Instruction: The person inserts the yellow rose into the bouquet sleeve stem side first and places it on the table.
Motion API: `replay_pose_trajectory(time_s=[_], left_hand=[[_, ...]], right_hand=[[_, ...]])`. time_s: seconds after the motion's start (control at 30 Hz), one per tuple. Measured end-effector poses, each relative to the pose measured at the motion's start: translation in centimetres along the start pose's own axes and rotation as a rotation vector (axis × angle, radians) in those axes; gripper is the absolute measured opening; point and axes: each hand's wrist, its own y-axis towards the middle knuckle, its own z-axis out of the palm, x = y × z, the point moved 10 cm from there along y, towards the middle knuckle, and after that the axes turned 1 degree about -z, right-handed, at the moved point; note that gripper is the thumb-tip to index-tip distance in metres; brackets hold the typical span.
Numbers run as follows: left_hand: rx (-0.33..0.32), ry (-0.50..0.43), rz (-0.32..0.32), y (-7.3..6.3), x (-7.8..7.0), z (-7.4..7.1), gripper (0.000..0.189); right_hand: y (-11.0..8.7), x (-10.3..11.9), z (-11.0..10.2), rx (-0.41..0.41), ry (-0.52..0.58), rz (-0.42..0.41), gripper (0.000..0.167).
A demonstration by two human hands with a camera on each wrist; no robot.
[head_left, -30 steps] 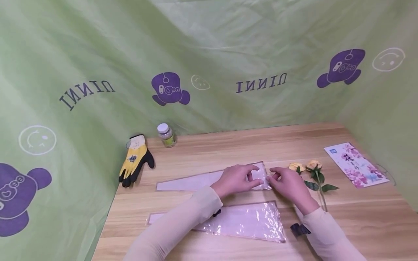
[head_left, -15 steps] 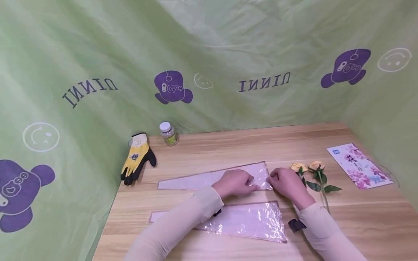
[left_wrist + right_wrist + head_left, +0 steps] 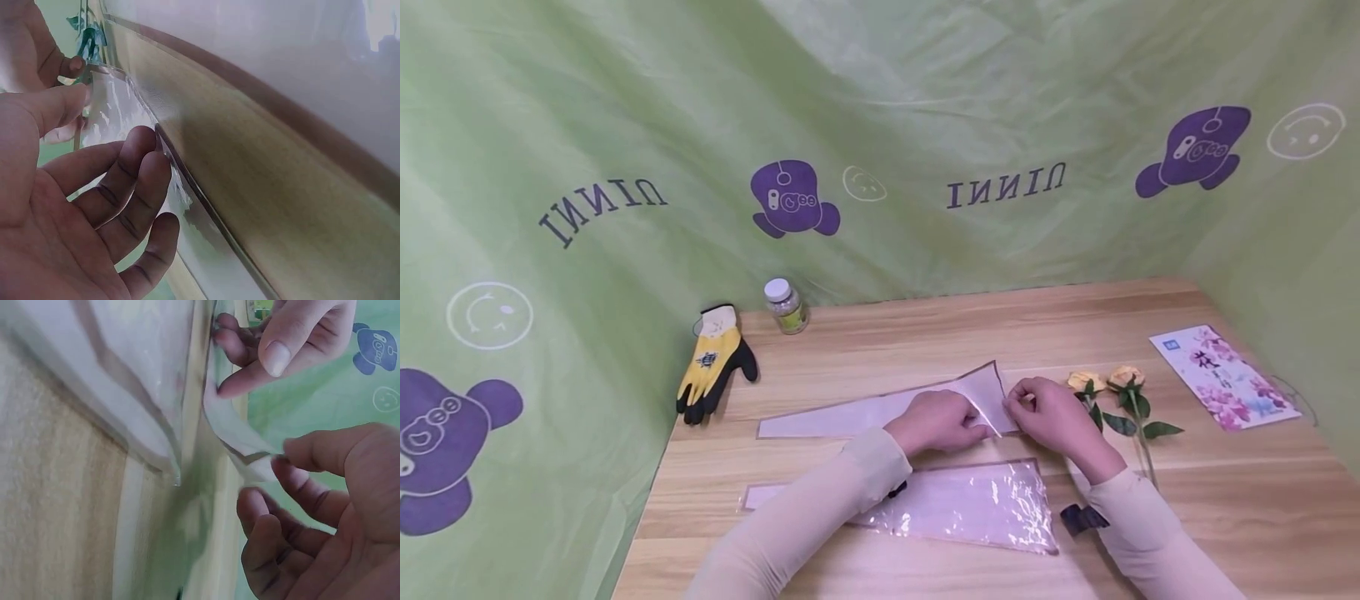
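Observation:
Two tapered, lilac translucent flower sleeves with brown borders lie on the table. My right hand (image 3: 1060, 417) is at the wide end of the far flower sleeve (image 3: 842, 417), its thumb and forefinger pinching the lifted edge (image 3: 265, 455). My left hand (image 3: 940, 421) rests over the same sleeve, fingers loosely bent and touching it, thumb apart from them in the left wrist view. Between the hands the film bends upward. The near flower sleeve (image 3: 955, 504) lies flat and glossy, partly hidden beneath my left forearm.
Two yellow roses (image 3: 1126, 379) with green leaves lie right of my right hand. Farther right is a pink-flowered card (image 3: 1225, 379). A yellow and black glove (image 3: 711, 367) and a white-capped jar (image 3: 786, 308) stand at the back left, before a green curtain (image 3: 895, 100).
The wide end of the far flower sleeve has bent upward, and its far corner has risen. My right hand has shifted slightly left and up with the pinched edge; my left hand stays nearly still.

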Motion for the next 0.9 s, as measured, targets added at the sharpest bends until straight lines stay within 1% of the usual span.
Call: replay_pose_trajectory(time_s=[0.13, 0.23, 0.27, 0.37, 0.43, 0.53, 0.57, 0.6, 0.7, 0.77, 0.83, 0.9], left_hand=[[-0.001, -0.009, 0.001, -0.1, -0.1, -0.2, 0.054], [0.007, -0.005, 0.008, 0.0, -0.1, -0.1, 0.052], [0.007, -0.011, 0.010, 0.1, -0.1, 0.0, 0.048], [0.002, -0.055, 0.012, 0.3, 0.2, 0.1, 0.038], [-0.015, -0.115, 0.008, 0.6, 0.5, 0.2, 0.035], [-0.072, -0.297, -0.024, 0.9, 1.3, -0.1, 0.029], [-0.092, -0.396, -0.049, 1.0, 1.7, -0.2, 0.025], [-0.115, -0.514, -0.080, 1.1, 2.1, -0.2, 0.022], [-0.178, -0.921, -0.194, 1.4, 3.4, 0.2, 0.015], [-0.199, -1.150, -0.272, 1.5, 3.8, 0.8, 0.014], [-0.209, -1.270, -0.322, 1.6, 3.9, 1.3, 0.014], [-0.213, -1.328, -0.354, 1.6, 3.7, 1.5, 0.014]], right_hand=[[0.0, 0.0, 0.2, 0.035, 0.040, 0.017, 0.016], [0.1, -0.1, 0.2, 0.035, 0.046, 0.022, 0.016], [0.1, -0.1, 0.2, 0.032, 0.047, 0.020, 0.016], [0.1, 0.0, 0.3, 0.018, 0.041, 0.011, 0.014], [0.0, 0.1, 0.3, 0.011, 0.040, 0.005, 0.014], [0.0, 0.2, 0.3, -0.003, 0.033, -0.003, 0.013], [0.0, 0.3, 0.3, -0.007, 0.034, -0.004, 0.012], [-0.1, 0.3, 0.3, -0.011, 0.033, -0.005, 0.012], [-0.2, 0.6, 0.4, -0.019, 0.026, -0.015, 0.011], [-0.2, 0.9, 0.3, -0.025, 0.019, -0.021, 0.010], [-0.2, 1.1, 0.4, -0.026, 0.010, -0.026, 0.010], [-0.1, 1.4, 0.5, -0.024, 0.005, -0.033, 0.009]])
